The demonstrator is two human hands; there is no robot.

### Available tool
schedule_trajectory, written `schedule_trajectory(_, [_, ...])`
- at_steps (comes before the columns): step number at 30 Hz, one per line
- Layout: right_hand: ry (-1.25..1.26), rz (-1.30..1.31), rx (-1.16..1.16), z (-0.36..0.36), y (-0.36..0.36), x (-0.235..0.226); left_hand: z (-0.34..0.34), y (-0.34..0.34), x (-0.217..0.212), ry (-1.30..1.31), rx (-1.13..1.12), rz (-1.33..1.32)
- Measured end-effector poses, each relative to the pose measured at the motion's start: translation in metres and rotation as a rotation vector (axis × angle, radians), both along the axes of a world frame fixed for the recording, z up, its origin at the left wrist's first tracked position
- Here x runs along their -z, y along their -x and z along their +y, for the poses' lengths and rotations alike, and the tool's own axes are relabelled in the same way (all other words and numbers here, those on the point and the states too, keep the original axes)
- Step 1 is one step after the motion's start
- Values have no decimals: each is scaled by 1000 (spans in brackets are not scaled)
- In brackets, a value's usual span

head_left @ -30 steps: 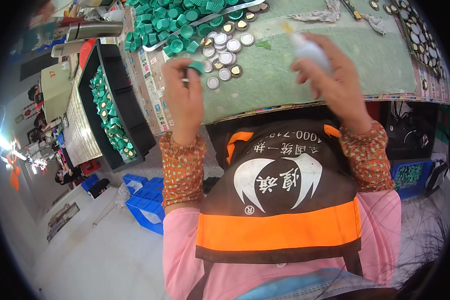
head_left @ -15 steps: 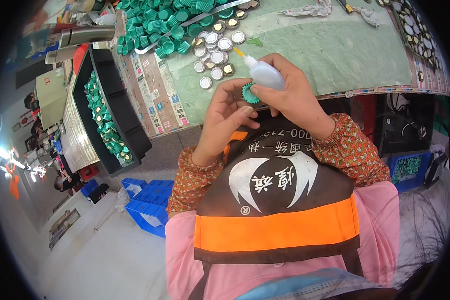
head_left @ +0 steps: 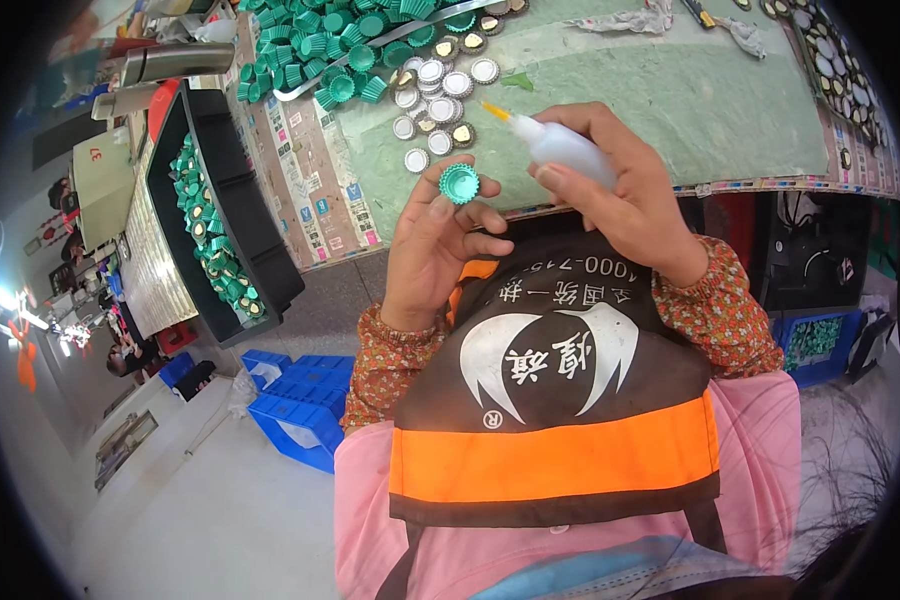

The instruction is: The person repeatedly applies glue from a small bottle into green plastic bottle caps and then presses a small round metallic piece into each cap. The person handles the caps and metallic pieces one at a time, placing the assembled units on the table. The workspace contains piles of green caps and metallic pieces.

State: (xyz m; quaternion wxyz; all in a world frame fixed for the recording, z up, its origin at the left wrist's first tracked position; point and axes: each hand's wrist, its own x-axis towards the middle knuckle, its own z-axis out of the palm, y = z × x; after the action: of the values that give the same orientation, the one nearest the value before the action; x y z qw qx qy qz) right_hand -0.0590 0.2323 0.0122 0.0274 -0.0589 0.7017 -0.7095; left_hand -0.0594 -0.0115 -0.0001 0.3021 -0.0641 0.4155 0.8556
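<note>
Between the thumb and fingertips of my left hand (head_left: 422, 240) is a small green fluted cap (head_left: 460, 184), its hollow side facing up. My right hand (head_left: 635, 195) is wrapped around a squeeze bottle (head_left: 570, 152) of pale liquid with a thin yellow nozzle (head_left: 495, 111). The nozzle points up and left, apart from the cap. Just beyond my left hand lie several round metal crown caps (head_left: 443, 110) with white or gold centres. Farther back is a heap of the same green caps (head_left: 315, 42), with a metal strip (head_left: 410, 29) along its edge.
A black bin (head_left: 255, 230) of green caps and gold-centred pieces stands at the table's left. A tray of round caps (head_left: 838, 75) sits at the far right. Blue crates (head_left: 300, 405) rest on the floor. A cutter (head_left: 698, 12) lies at the back.
My hands have moved apart. The green cap, earlier between both hands, is now in my left hand only, turned hollow side up. The bottle has shifted right with my right hand.
</note>
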Motion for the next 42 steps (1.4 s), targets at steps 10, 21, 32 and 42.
schedule_trajectory(10, [-233,366,-43,7,-11,-9,3,-1,-2,-71,-18,-51])
schedule_trajectory(21, [-322,439,-70,-4,-14,-8,1,-4,2,21,28,-38])
schedule_trajectory(32, [-336,403,-129,-2,-16,-10,4,-6,2,52,46,-35])
schedule_trajectory(42, [-292,359,-91,-3,-15,-4,7,-14,5,-23,26,-145])
